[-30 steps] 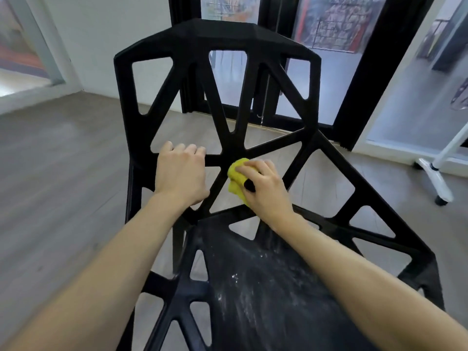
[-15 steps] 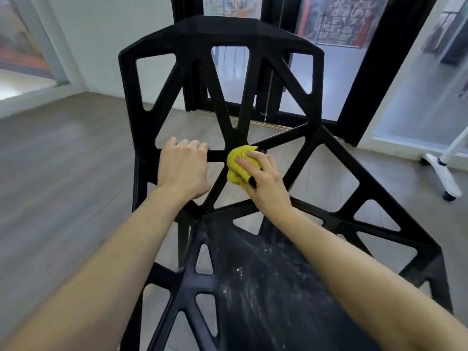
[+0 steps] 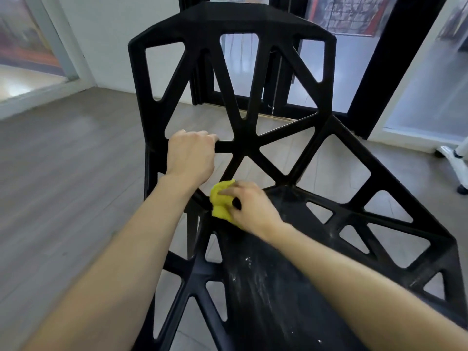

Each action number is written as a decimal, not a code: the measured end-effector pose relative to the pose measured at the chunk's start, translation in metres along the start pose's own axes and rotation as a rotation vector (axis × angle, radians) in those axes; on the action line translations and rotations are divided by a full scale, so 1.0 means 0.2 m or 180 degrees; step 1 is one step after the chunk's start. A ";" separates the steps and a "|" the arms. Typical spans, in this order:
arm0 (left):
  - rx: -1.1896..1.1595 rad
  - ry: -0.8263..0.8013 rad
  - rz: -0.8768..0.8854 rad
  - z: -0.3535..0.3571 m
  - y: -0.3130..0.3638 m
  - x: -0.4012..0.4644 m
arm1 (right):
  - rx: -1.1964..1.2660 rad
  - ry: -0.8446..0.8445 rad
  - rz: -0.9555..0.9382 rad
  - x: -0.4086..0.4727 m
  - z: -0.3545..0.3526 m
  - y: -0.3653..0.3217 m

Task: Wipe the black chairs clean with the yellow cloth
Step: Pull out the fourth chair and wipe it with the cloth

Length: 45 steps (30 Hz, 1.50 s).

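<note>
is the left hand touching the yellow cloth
Apart. The head view shows the left hand gripping a backrest bar of the black chair, with bare strut separating it from the yellow cloth.

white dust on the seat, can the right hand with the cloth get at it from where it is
Probably yes: the right hand grips the yellow cloth at the seat's back edge, and nothing lies between it and the white dust.
</note>
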<state>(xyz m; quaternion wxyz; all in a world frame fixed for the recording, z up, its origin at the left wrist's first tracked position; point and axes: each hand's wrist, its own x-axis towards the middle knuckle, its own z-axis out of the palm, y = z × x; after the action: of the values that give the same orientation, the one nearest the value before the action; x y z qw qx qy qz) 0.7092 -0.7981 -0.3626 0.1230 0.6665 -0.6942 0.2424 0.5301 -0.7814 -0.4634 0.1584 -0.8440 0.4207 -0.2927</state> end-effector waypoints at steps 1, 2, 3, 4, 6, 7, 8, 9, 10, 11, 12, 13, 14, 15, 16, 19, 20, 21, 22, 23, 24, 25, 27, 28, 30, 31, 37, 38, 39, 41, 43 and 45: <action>0.0007 0.0010 -0.0010 0.00 0.01 0.00 | 0.0016 0.0218 0.0210 0.02 0.01 0.00; 0.0012 0.0015 -0.0019 -0.01 0.01 0.00 | -0.0036 0.0384 0.0336 0.02 0.03 -0.03; 0.0003 0.0017 -0.0014 -0.01 0.01 0.00 | -0.0045 0.0373 0.0350 -0.01 0.07 -0.09; -0.0009 0.0019 -0.0016 -0.01 0.00 0.00 | -0.0056 0.0182 0.0227 -0.06 0.11 -0.15; 0.0005 0.0024 -0.0029 -0.01 0.01 0.00 | -0.0119 -0.0162 -0.0212 -0.08 0.07 -0.12; 0.0010 0.0014 -0.0020 -0.01 0.01 0.00 | -0.0166 -0.0062 -0.0219 0.00 0.00 -0.07; 0.0017 0.0011 0.0003 0.00 0.01 0.00 | -0.0190 0.0263 -0.0139 0.08 -0.08 -0.02; 0.0023 0.0029 0.0012 0.00 0.01 0.01 | -0.0167 0.0710 0.0031 0.14 -0.13 0.01; 0.0025 0.0043 0.0004 0.01 0.00 0.01 | -0.0058 0.1131 0.0389 0.17 -0.16 0.02; 0.0027 0.0042 -0.0009 0.01 0.00 0.01 | 0.0066 0.1339 0.0698 0.16 -0.15 0.02; 0.0026 0.0025 -0.0015 0.02 0.00 0.01 | 0.0138 0.1205 0.0735 0.12 -0.10 0.01; 0.0029 -0.0011 -0.0004 0.02 0.01 0.01 | 0.0175 0.0834 0.0632 0.05 -0.02 -0.01; 0.0038 -0.0019 0.0009 0.02 0.01 0.01 | 0.0195 0.0389 0.0475 -0.01 0.04 -0.04; 0.0040 0.0006 0.0002 0.02 0.01 0.01 | 0.0236 0.0044 0.0331 -0.06 0.08 -0.06; 0.0025 0.0029 -0.0015 0.02 0.01 0.01 | 0.0230 -0.0170 0.0273 -0.07 0.08 -0.06; -0.0020 0.0090 -0.0028 0.03 0.00 -0.01 | -0.0366 -0.0488 0.0230 -0.05 -0.08 0.06; -0.0023 0.0119 -0.0045 0.03 0.00 -0.01 | -0.0671 -0.0469 0.0385 -0.05 -0.17 0.15; -0.0037 0.0132 -0.0065 0.03 0.01 -0.01 | -0.0907 -0.0396 0.0599 -0.07 -0.27 0.26; -0.0047 0.0131 -0.0081 0.03 0.01 -0.01 | -0.1022 -0.0297 0.0874 -0.11 -0.35 0.37; -0.0051 0.0122 -0.0098 0.04 0.01 0.00 | -0.1092 -0.0191 0.1089 -0.14 -0.39 0.43; -0.0051 0.0112 -0.0104 0.04 0.02 0.00 | -0.1198 -0.0114 0.1229 -0.16 -0.39 0.42; -0.0056 0.0110 -0.0094 0.04 0.03 0.00 | -0.1307 -0.0047 0.1290 -0.14 -0.32 0.34; -0.0057 0.0109 -0.0107 0.03 0.03 0.00 | -0.1088 -0.0204 0.1138 -0.08 -0.13 0.11; -0.0068 0.0103 -0.0114 0.03 0.02 0.00 | -0.0908 -0.0412 0.0901 -0.06 -0.04 0.01; -0.0080 0.0099 -0.0092 0.02 0.02 -0.01 | -0.0841 -0.0803 0.0369 -0.05 -0.04 -0.06; -0.0076 0.0096 -0.0069 0.02 0.01 -0.01 | -0.0993 -0.0843 0.0312 -0.04 -0.09 -0.01; -0.0056 0.0131 -0.0031 0.06 0.01 0.00 | -0.2001 -0.0365 0.1131 -0.12 -0.31 0.39; -0.0063 0.0111 -0.0028 0.06 0.01 0.01 | -0.1896 -0.0336 0.1143 -0.10 -0.24 0.31; -0.0069 0.0110 -0.0012 0.06 0.01 0.01 | -0.1660 -0.0398 0.1146 -0.07 -0.17 0.21; -0.0097 0.0131 0.0022 0.06 0.01 0.00 | -0.1072 -0.0639 0.0943 -0.08 -0.08 0.06; -0.0044 0.0152 0.0039 0.07 0.02 -0.02 | -0.0961 -0.0702 0.0724 -0.13 -0.16 0.09; -0.0037 0.0275 0.0044 0.06 0.06 -0.04 | -0.1287 -0.0660 0.0946 -0.19 -0.34 0.24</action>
<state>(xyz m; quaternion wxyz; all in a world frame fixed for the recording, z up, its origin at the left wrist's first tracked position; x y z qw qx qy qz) 0.6990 -0.7961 -0.3790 0.1550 0.6499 -0.6942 0.2678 0.4404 -0.7808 -0.4490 0.0701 -0.8129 0.5714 -0.0883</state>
